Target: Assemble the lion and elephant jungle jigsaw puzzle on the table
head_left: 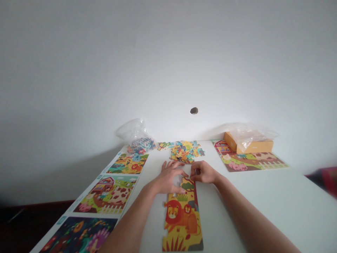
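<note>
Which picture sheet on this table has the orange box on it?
The farm-scene sheet at the far right: the orange box rests on its upper edge; the three left-hand sheets have none.

You have matt printed cardboard in the jigsaw pieces (182, 225), glossy clear plastic in the crumpled bag (135, 130), and a smooth white finish on the tabletop (263, 196).

The left forearm (130, 225) and right forearm (250, 221) reach up from the frame's bottom edge; the left hand (170, 177), fingers spread, and the right hand (202, 172), fingers curled, lie just apart near centre.
</note>
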A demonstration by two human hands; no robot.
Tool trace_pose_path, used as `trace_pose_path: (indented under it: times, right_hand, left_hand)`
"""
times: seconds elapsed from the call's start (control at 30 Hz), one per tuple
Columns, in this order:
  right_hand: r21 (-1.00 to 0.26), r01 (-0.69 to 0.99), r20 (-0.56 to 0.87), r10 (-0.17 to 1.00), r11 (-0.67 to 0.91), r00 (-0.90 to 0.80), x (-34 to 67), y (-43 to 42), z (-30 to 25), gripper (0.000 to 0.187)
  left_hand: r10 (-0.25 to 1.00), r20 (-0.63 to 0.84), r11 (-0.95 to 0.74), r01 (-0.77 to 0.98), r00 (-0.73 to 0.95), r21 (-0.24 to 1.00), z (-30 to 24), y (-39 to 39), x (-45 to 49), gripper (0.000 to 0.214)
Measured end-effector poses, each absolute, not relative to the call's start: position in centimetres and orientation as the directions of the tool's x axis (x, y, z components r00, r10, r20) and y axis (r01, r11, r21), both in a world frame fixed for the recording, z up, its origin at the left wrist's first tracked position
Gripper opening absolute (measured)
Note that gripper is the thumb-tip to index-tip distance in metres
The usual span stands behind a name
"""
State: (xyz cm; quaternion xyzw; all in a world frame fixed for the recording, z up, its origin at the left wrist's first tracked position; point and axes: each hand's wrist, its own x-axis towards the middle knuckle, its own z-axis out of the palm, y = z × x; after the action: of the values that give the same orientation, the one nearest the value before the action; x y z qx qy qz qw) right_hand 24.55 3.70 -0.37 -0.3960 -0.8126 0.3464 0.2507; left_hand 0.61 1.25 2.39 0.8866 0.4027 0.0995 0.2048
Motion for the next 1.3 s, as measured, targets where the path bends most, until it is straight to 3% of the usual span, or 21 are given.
trace_pose_path:
  times: [0.83,0.93,1.1,1.3]
  right_hand:
    - [-0.771,0.400,0.192,0.780,0.495,-0.595,24.3,3.3,0.1,0.007]
    - [-0.742,0.438,0.276,0.827,0.508,-0.490,24.0,3.3,-0.2,0.010]
    - [-0.634,0.654,0.397,0.899,0.413,-0.183,23.9,4.0,-0.9,0.008]
    - [-0.605,0.714,0.365,0.920,0.351,-0.143,24.2,4.5,-1.4,0.013]
  left_hand:
    - [0.755,-0.016,-0.586,0.684,0.656,0.435,2.8,1.2,0.7,0.054]
    - [0.755,-0.010,-0.587,0.682,0.656,0.436,2.7,1.2,0.7,0.054]
    - [0.764,0.002,-0.579,0.685,0.645,0.442,2.6,1.1,0.8,0.051]
    - [0.772,0.006,-0.572,0.690,0.636,0.444,2.7,1.1,0.8,0.051]
